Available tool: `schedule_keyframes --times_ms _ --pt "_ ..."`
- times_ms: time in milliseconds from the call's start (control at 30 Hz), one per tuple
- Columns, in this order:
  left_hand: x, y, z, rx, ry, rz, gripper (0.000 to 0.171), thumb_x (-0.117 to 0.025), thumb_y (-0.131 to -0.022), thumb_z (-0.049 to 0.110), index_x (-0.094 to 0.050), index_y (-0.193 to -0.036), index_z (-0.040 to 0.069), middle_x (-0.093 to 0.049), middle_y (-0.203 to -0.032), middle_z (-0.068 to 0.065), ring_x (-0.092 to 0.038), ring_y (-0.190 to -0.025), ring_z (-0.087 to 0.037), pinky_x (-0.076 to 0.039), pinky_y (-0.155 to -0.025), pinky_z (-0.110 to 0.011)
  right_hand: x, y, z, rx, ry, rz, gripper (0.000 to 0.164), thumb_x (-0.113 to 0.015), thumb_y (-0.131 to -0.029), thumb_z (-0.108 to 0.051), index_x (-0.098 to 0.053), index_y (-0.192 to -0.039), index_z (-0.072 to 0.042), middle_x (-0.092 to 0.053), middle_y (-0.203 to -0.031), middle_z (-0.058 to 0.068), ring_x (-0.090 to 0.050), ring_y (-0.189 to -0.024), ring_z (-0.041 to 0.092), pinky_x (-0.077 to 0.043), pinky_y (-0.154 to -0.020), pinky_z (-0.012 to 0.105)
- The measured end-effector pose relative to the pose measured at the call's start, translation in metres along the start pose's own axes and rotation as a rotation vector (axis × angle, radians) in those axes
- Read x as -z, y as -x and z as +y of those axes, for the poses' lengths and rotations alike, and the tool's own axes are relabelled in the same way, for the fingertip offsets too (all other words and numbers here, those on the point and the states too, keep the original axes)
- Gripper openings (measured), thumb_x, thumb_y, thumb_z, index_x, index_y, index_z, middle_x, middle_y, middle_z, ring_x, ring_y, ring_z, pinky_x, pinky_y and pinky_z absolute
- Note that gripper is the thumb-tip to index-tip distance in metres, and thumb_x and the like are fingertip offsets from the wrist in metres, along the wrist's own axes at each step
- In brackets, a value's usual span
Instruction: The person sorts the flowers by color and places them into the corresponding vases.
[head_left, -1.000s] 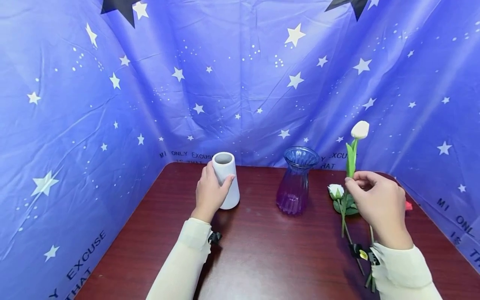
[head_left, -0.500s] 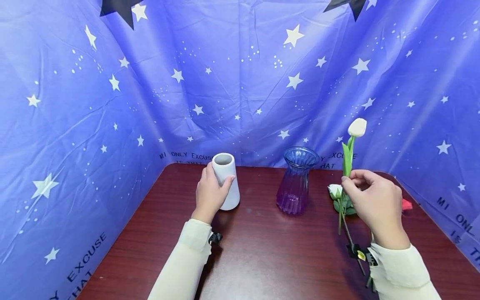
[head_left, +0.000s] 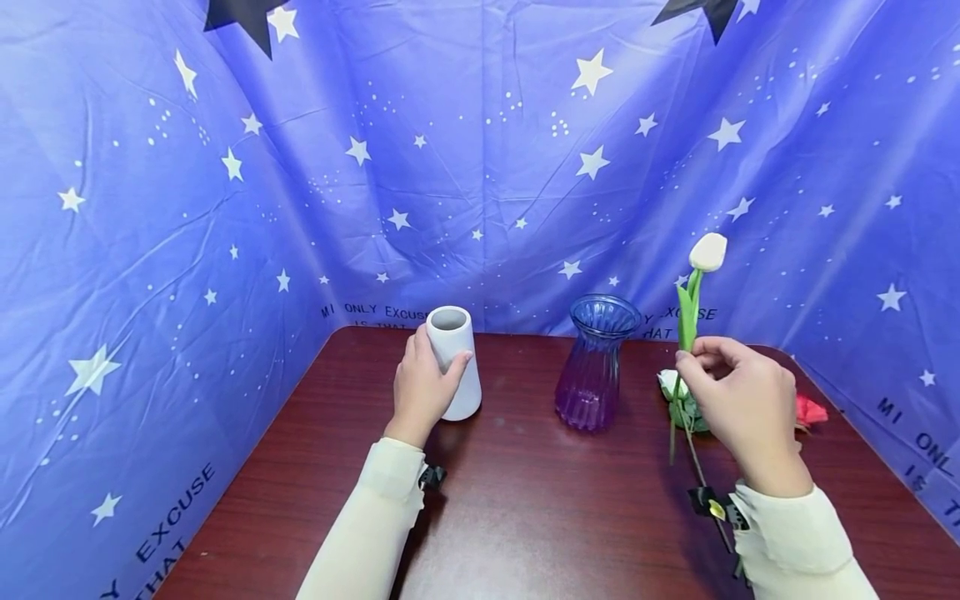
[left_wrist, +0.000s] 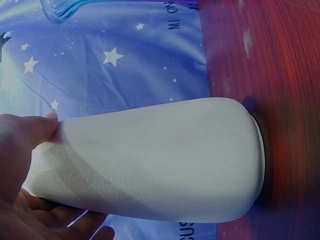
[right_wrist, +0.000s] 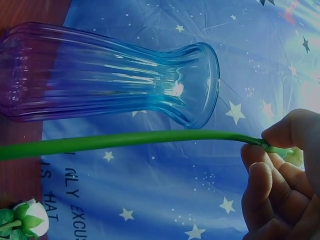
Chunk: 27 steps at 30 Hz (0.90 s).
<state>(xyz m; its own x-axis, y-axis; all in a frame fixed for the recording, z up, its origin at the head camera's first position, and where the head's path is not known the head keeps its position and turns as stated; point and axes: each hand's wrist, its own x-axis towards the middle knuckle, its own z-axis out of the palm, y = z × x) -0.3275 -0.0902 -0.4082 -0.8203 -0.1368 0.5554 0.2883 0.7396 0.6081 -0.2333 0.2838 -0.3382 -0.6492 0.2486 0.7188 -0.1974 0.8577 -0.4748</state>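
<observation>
A white tapered vase (head_left: 463, 379) stands upright on the table, and my left hand (head_left: 426, 383) grips its upper part, thumb on one side and fingers on the other. The left wrist view shows the vase (left_wrist: 160, 160) with its base against the tabletop. On the right, my right hand (head_left: 746, 408) pinches the stem of a white tulip (head_left: 708, 252) between thumb and fingers. The tulip is held upright with its bloom above the hand; its green stem (right_wrist: 125, 142) hangs below. Left of it stands a ribbed blue-purple glass vase (head_left: 590, 367), apart from the stem.
Behind the right hand a white rose (head_left: 671, 383) with green leaves lies on the dark red table (head_left: 525, 517). A red flower (head_left: 812, 411) lies farther right, partly hidden. Stems run beneath the right wrist. A blue star-printed cloth (head_left: 480, 167) walls the table's back and sides.
My right hand has moved slightly left with the tulip, nearer the glass vase, and the bloom has risen a little. More of the red flower shows. My left hand stays on the white vase.
</observation>
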Motion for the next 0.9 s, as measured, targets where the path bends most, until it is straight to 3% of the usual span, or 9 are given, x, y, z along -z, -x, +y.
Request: schedule_keyframes --times_ms 600,900 --pt "0.0 -0.001 0.001 -0.002 0.007 0.005 0.078 -0.077 -0.088 0.049 -0.046 -0.147 0.008 -0.062 -0.124 -0.016 -0.069 -0.098 -0.043 -0.055 -0.083 -0.057 -0.005 -0.007 -0.027 0.054 -0.043 -0.017 0.011 -0.078 -0.085 -0.025 -0.079 -0.092 -0.017 -0.076 -0.076 -0.002 -0.043 -0.061 -0.024 -0.031 -0.059 0.013" --pt "0.001 0.001 0.001 0.0 0.003 0.01 0.078 -0.078 -0.088 0.049 -0.046 -0.146 0.007 -0.063 -0.123 -0.016 -0.069 -0.097 -0.042 -0.055 -0.083 -0.056 -0.01 -0.008 -0.04 0.078 -0.064 -0.025 0.008 -0.079 -0.084 -0.025 -0.078 -0.09 -0.02 -0.074 -0.073 -0.006 -0.046 -0.056 -0.014 -0.033 -0.056 0.017"
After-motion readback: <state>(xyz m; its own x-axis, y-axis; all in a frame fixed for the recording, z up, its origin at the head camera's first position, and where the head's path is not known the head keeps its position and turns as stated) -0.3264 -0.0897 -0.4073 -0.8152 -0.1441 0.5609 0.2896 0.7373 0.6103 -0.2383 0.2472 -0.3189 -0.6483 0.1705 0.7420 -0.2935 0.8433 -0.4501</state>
